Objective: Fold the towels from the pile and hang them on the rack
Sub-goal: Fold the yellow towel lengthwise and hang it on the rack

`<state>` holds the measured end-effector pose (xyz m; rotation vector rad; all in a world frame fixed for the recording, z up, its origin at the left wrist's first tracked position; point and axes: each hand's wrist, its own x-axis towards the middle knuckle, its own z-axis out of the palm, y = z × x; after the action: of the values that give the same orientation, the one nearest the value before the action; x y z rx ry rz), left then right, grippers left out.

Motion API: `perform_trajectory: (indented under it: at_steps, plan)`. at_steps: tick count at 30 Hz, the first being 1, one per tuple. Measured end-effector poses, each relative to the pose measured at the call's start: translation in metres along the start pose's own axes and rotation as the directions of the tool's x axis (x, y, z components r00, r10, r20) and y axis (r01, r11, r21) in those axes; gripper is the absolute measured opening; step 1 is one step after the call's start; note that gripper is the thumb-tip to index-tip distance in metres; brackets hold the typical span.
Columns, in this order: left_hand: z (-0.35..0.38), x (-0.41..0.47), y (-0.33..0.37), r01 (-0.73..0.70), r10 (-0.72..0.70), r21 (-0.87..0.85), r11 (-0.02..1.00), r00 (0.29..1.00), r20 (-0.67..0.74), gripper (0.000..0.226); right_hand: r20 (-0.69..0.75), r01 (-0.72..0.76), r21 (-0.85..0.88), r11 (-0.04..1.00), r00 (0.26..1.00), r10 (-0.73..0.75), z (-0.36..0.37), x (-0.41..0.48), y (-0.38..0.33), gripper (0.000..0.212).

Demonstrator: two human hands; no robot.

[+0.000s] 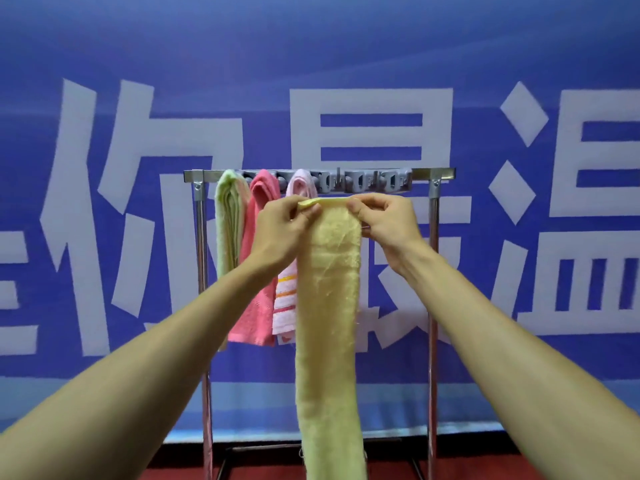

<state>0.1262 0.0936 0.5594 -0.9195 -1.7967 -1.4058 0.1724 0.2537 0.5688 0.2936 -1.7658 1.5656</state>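
A long, narrow folded yellow towel [329, 323] hangs straight down in front of the metal rack [433, 237]. My left hand [280, 230] pinches its top left corner and my right hand [384, 220] pinches the top right corner, just below the grey clip strip [367, 181] on the top bar. Three towels hang on the rack's left part: a light green one [227, 220], a coral pink one [254, 306] and a pale pink one with orange stripes [285, 306]. The pile of towels is out of view.
A blue banner with large white characters [346, 98] fills the wall behind the rack. Several grey clips on the strip's right part hold nothing. The red floor [270, 469] shows under the rack's base bars.
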Motion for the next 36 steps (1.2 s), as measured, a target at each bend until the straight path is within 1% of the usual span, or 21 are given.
perform_trajectory:
  at_steps: [1,3,5,8,11,13,15,17,18,20,22,23,25,27,28,30,32,34,36]
  plan:
    - [0.0,0.0,0.001,0.009,-0.009,-0.017,1.0,1.0,-0.016,0.017,0.008,-0.022,0.024,0.999,1.0,0.022,0.001,0.001,-0.003,0.004]
    - [-0.002,-0.001,0.004,0.014,-0.016,-0.052,0.999,0.999,-0.029,0.017,0.043,-0.033,0.017,0.999,0.999,0.032,0.002,0.001,-0.007,0.004]
    - [-0.003,-0.002,0.005,0.043,-0.042,-0.082,0.996,0.999,0.008,0.018,0.069,-0.027,0.012,1.0,0.997,0.026,0.001,0.0,-0.007,0.008]
    - [-0.003,-0.005,0.0,0.158,-0.145,-0.14,0.978,0.984,0.1,0.025,0.079,-0.064,0.04,0.997,0.995,0.061,-0.005,-0.002,0.003,0.018]
    - [0.001,-0.012,-0.004,0.304,-0.27,-0.204,0.93,0.946,0.179,0.031,0.147,-0.169,0.116,0.979,0.978,0.151,-0.008,-0.01,0.022,0.021]
    - [0.005,-0.017,-0.007,0.393,-0.35,-0.228,0.891,0.914,0.207,0.027,0.172,-0.261,0.191,0.946,0.958,0.229,-0.011,-0.015,0.039,0.032]
    - [0.009,-0.024,-0.013,0.462,-0.412,-0.26,0.848,0.883,0.227,0.021,0.231,-0.373,0.24,0.896,0.919,0.321,-0.012,-0.023,0.055,0.049]
    - [0.013,-0.031,-0.022,0.533,-0.477,-0.317,0.785,0.846,0.24,0.025,0.298,-0.454,0.196,0.869,0.872,0.388,-0.014,-0.031,0.072,0.066]
    - [0.015,-0.034,-0.028,0.567,-0.51,-0.347,0.747,0.824,0.248,0.028,0.325,-0.474,0.155,0.867,0.853,0.408,-0.015,-0.038,0.08,0.068]
    - [0.019,-0.042,-0.042,0.622,-0.564,-0.387,0.68,0.782,0.266,0.03,0.387,-0.5,0.106,0.859,0.817,0.428,-0.014,-0.05,0.096,0.065]
    - [0.024,-0.051,-0.056,0.668,-0.616,-0.424,0.611,0.738,0.276,0.029,0.431,-0.516,0.073,0.853,0.788,0.44,-0.013,-0.061,0.111,0.067]
    - [0.027,-0.057,-0.062,0.694,-0.648,-0.446,0.566,0.708,0.279,0.027,0.454,-0.524,0.064,0.849,0.773,0.443,-0.015,-0.066,0.119,0.062]
    - [0.033,-0.066,-0.075,0.73,-0.712,-0.485,0.482,0.649,0.269,0.018,0.517,-0.533,0.051,0.845,0.737,0.434,-0.019,-0.075,0.135,0.042]
    - [0.038,-0.073,-0.091,0.742,-0.751,-0.506,0.439,0.612,0.246,0.016,0.551,-0.543,0.027,0.839,0.709,0.441,-0.021,-0.085,0.152,0.025]
    - [0.04,-0.077,-0.098,0.746,-0.764,-0.511,0.427,0.599,0.237,0.018,0.554,-0.553,0.018,0.833,0.699,0.452,-0.021,-0.09,0.16,0.018]
    - [0.042,-0.086,-0.114,0.758,-0.794,-0.53,0.38,0.562,0.234,0.014,0.546,-0.577,0.014,0.816,0.688,0.478,-0.022,-0.1,0.179,0.019]
    - [0.044,-0.098,-0.129,0.769,-0.829,-0.561,0.306,0.505,0.241,0.01,0.53,-0.592,0.016,0.806,0.688,0.495,-0.023,-0.108,0.2,0.024]
    - [0.045,-0.11,-0.145,0.779,-0.86,-0.579,0.241,0.448,0.245,0.011,0.498,-0.602,0.021,0.798,0.698,0.514,-0.024,-0.115,0.216,0.02]
    - [0.047,-0.122,-0.162,0.794,-0.886,-0.581,0.182,0.388,0.253,0.01,0.455,-0.582,-0.035,0.812,0.715,0.532,-0.023,-0.122,0.229,0.015]
